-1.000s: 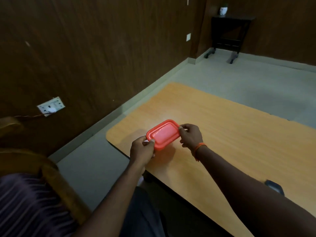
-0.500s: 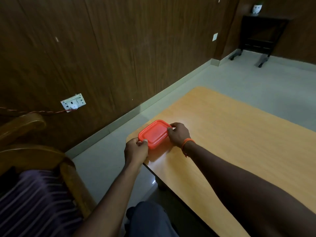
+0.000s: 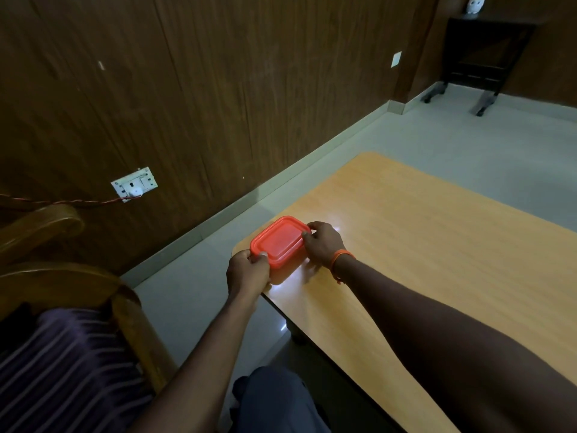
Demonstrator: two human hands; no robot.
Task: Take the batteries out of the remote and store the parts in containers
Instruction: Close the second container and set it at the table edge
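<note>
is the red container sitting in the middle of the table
No, the red container sits at the table's near-left corner by the edge, held between the left hand and right hand.

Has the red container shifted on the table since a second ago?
Yes. The red container now sits by the table corner nearest the wall, closer to that edge.

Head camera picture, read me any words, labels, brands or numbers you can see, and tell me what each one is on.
None can be read.
Red container lid: plain, no label showing.
Wall socket plate: any marking is too small to read.
White object on the far dark stand: dark marks, too blurred to read.
</note>
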